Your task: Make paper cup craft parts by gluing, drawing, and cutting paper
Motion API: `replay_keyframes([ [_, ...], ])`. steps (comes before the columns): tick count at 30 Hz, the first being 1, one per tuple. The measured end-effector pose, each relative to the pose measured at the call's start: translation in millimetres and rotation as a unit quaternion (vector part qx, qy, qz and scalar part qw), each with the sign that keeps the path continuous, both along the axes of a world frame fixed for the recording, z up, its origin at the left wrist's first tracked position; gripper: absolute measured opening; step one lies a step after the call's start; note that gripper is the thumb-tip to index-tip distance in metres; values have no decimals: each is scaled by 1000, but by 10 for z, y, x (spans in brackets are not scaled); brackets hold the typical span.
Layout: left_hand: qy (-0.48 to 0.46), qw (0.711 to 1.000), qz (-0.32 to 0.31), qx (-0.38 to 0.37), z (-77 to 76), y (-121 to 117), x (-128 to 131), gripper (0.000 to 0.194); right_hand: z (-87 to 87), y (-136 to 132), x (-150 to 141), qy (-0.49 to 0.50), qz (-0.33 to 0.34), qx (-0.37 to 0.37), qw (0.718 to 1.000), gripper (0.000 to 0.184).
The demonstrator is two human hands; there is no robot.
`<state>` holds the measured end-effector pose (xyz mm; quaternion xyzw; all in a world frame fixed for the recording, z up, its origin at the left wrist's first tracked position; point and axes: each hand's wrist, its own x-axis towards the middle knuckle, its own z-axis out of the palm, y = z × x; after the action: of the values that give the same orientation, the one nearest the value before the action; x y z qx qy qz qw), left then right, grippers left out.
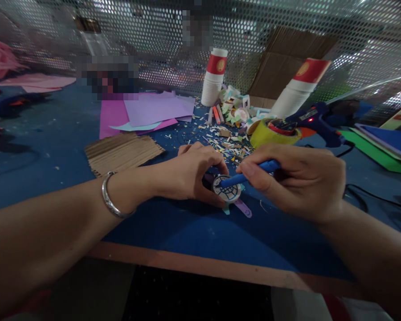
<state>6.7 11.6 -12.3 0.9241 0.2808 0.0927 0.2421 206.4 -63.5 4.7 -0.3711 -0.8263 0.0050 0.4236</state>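
My left hand (200,171) curls its thumb and fingers around a small round white paper piece (232,194) with a raised rim, which looks like the base of a paper cup. Dark lines form a grid on its face. Teal and purple paper tabs (243,208) stick out beneath it. Pinched in my right hand (297,183) is a blue marker (235,179), its tip at the drawn face. Part of the round piece is hidden behind my left fingers.
Paper scraps (230,145) lie beyond my hands, with corrugated cardboard (125,151) and purple sheets (160,109) to the left. Two paper cup stacks (212,82) stand behind. At right are yellow tape (263,133), a blue glue gun (316,120) with a cord, and coloured sheets (381,149).
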Motion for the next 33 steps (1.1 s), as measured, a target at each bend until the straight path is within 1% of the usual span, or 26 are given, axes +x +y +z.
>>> replay_keyframes([
  [8, 1, 1000, -5, 10, -8, 3, -10, 59, 0, -1, -21, 3, 6, 2, 1000, 16],
  [16, 6, 1000, 3, 5, 6, -18, -11, 59, -3, -22, 26, 27, -24, -5, 999, 19],
  [23, 20, 1000, 5, 10, 27, -32, 2, 61, 32, -16, 40, -9, -4, -18, 1000, 21],
  [26, 15, 1000, 4, 15, 24, -36, 5, 59, 33, -21, 26, 7, 12, -19, 1000, 23],
  [29, 18, 1000, 8, 18, 24, -44, 3, 60, 38, -42, 5, 20, 7, -19, 1000, 23],
  [33, 20, 999, 6, 25, 32, -50, -1, 61, 51, -57, -9, -6, 4, -23, 1000, 23],
])
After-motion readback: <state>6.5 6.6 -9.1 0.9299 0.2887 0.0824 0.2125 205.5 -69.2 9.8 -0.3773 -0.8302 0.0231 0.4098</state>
